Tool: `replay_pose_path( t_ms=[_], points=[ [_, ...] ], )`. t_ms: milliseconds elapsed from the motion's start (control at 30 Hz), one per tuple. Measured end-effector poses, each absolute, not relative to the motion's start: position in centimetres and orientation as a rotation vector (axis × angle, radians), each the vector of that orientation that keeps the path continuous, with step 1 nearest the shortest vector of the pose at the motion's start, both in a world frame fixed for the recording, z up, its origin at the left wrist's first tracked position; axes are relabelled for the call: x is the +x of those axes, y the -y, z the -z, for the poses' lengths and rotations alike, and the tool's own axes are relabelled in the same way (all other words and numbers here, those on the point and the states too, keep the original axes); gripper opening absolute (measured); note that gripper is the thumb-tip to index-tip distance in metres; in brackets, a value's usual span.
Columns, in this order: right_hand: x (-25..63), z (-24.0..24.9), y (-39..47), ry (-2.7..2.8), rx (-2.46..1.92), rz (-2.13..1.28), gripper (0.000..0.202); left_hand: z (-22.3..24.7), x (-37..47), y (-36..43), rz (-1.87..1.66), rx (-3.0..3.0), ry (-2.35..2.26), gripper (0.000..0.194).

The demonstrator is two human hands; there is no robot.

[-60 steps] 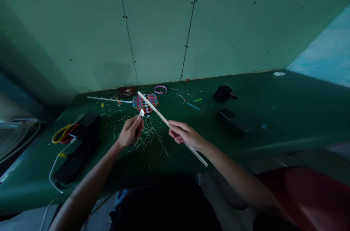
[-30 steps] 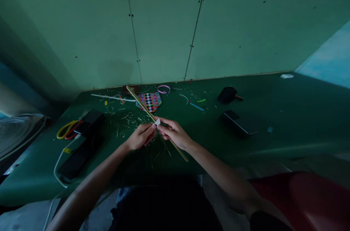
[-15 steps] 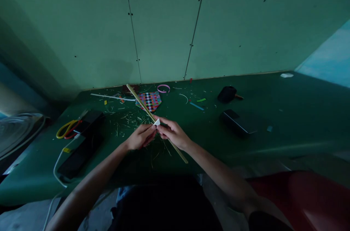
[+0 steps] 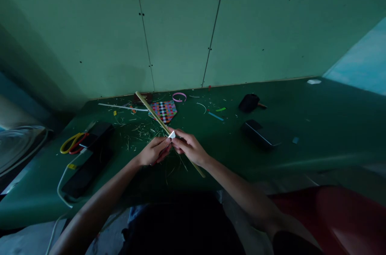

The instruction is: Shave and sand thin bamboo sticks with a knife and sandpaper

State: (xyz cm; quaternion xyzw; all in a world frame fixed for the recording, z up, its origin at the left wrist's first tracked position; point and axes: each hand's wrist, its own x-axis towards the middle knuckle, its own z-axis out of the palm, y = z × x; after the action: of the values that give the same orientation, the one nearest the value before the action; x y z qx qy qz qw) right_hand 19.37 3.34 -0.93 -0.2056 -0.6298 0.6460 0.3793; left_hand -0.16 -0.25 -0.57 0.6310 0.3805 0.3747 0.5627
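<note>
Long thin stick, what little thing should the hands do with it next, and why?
I'd say the right hand should probably slide a bit down the stick first. Its fingertips look very close to what seems to be a small, pale blade in the left hand, right where it meets the stick.

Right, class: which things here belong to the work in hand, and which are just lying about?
In the work, it seems: left hand, right hand, pale stick, white piece, perhaps shavings.

Lying about: scissors, woven patch, pink band, blue strip.
</note>
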Motion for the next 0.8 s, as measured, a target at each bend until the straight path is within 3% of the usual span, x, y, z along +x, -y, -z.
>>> replay_pose_path(
  t_ms=[167, 400, 800],
  points=[
    [19.0, 0.8, -2.8, 1.539, -0.534, -1.621, 0.048, 0.7, 0.0, 0.3, -0.927, 1.499, -0.938, 0.052],
    [18.6, 0.8, -2.4, 1.429, -0.582, -1.692, 0.048, 0.7, 0.0, 0.4, -0.957, 1.515, -0.945, 0.053],
    [18.5, 0.1, -2.2, 1.479, -0.696, -1.517, 0.048, 0.5, -0.5, 0.3, -1.003, 1.639, -1.046, 0.052]
  ],
)
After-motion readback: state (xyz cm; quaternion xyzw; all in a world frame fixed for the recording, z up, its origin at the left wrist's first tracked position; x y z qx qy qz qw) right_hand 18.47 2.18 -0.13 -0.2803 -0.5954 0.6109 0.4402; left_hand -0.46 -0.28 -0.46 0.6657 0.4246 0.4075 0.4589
